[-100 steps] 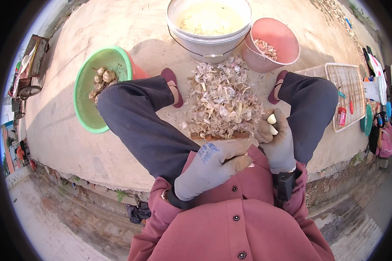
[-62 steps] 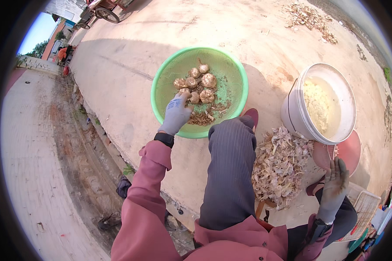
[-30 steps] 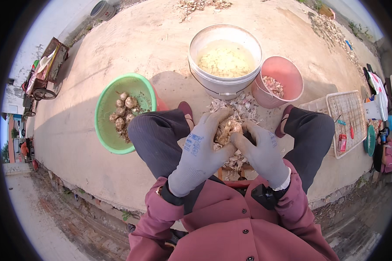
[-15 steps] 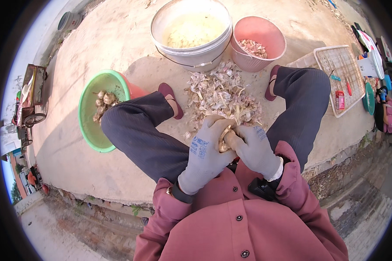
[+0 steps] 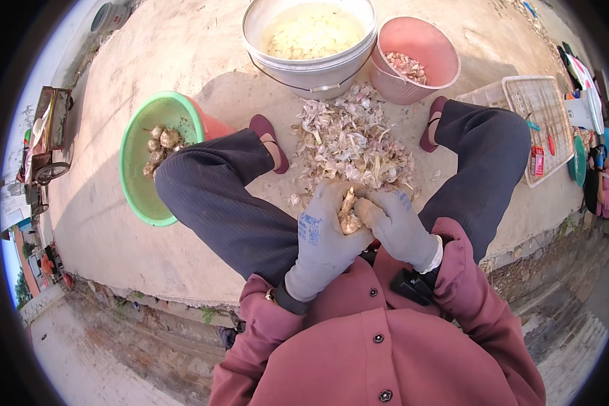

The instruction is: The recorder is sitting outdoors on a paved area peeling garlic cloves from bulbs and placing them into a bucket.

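Both hands (image 5: 358, 227) grip a garlic bulb (image 5: 348, 215) above the peel pile (image 5: 352, 142).

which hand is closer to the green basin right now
Left. The left hand sits on the green basin's side of the garlic bulb; the right hand is beyond it.

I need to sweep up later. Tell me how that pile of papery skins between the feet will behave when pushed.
The pile of skins looks thin, curled and loosely heaped, so it is probably very light and would scatter rather than slide together. The flakes seem floppy and brittle, likely to crumble. Strays already lie around its edge, so it probably drifts easily.
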Demonstrator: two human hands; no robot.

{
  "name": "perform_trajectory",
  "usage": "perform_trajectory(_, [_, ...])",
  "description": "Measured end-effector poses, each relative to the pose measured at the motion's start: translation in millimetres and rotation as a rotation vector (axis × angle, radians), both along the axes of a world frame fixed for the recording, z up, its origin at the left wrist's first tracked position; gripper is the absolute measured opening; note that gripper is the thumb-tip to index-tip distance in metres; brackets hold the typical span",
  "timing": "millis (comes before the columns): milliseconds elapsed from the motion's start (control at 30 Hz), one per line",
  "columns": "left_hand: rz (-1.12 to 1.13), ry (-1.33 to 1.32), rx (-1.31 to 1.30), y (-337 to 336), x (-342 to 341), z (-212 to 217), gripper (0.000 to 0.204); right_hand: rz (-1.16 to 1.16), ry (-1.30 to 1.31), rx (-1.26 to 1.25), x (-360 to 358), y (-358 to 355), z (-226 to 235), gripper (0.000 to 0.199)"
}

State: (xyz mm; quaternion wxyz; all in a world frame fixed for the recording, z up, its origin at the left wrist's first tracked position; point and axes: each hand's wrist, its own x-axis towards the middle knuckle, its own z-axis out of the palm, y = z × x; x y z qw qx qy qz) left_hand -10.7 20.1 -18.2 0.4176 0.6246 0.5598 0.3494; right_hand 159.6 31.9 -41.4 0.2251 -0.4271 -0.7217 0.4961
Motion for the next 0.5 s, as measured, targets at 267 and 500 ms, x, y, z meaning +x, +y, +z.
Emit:
perform_trajectory(267, [0.056, -0.014, 0.037, -3, 0, -5, 0.046, -0.165, 0.127, 0.008, -8, -7, 1, 0.022])
perform_trajectory(500, [0.058, -0.004, 0.049, -7, -1, -4, 0.047, -0.088, 0.155, 0.389, -5, -9, -25, 0.024])
